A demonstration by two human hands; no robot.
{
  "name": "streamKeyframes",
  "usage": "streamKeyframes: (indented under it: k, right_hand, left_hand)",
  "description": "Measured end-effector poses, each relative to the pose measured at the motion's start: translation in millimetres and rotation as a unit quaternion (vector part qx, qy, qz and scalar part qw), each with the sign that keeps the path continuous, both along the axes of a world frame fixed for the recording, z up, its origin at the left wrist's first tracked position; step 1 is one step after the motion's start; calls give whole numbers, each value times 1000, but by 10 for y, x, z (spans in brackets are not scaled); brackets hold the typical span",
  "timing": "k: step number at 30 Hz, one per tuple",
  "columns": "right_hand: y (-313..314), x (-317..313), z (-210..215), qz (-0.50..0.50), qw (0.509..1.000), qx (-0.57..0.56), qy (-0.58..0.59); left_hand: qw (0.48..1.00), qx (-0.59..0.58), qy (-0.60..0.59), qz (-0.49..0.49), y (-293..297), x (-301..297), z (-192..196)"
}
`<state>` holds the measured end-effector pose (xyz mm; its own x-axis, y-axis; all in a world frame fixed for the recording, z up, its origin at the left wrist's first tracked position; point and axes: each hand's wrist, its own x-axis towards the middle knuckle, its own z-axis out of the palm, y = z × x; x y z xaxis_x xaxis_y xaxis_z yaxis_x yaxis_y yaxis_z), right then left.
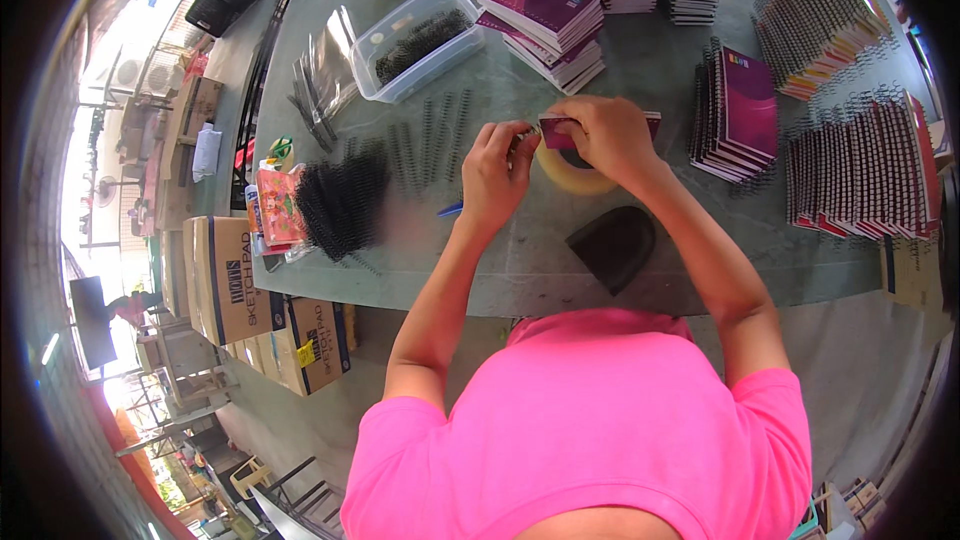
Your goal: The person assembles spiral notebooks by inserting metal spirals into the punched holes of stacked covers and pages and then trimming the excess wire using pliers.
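My right hand grips a small purple-covered notebook from above, its cover partly hidden by my fingers. Close to the notebook's left end, my left hand is closed with its fingertips pinched together; what they hold is too small to make out, perhaps the end of a wire coil. Under the notebook lies a yellowish ring that looks like a roll of tape. A dark, rounded flat piece rests nearer to me. Beside my left wrist is a small blue pointed object.
Loose black coils and a coil heap lie to the left. Behind them stands a clear plastic bin of coils. Purple notebooks are stacked at the back; bound notebooks and red-edged stacks fill the right. Cartons stand beside the table.
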<state>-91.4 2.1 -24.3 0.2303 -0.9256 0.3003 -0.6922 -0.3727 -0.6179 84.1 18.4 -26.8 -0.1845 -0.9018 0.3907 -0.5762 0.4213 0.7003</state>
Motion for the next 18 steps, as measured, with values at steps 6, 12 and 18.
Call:
streamKeyframes:
  k: [6,12,18]
  right_hand:
    - [-25,-74,-30,-5,1000,-4,-21]
    - [9,89,67,-4,997,-38,62]
    - [45,-43,-114,32,996,-82,27]
  left_hand:
    - [999,-45,-3,15,-71,-67,-12]
    - [999,-14,34,1,-157,96,-141]
    - [997,38,-7,-66,-132,51,7]
